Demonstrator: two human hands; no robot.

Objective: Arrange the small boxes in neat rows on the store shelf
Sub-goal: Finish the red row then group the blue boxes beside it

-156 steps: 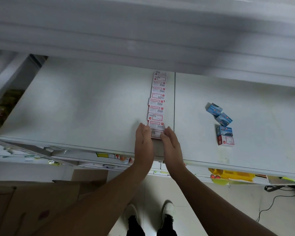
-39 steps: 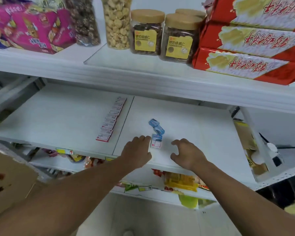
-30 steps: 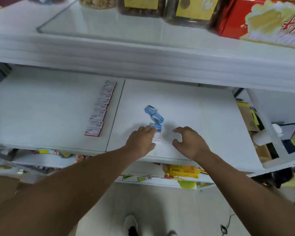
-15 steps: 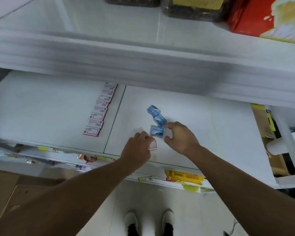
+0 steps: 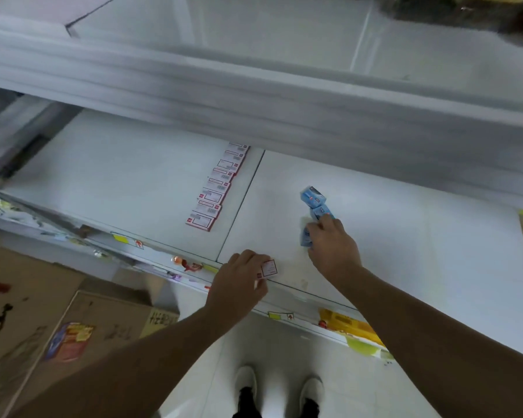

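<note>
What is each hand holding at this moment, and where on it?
The left hand pinches a small box with a red and white label by its left end. The right hand grips a blue box by its right side.

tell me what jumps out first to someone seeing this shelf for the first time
Two hands reach over the white shelf: the left hand pinches a small white box at the front edge, and the right hand grips a blue box just below two more loose blue boxes. Left of the shelf seam, a neat row of white boxes runs front to back.
</note>
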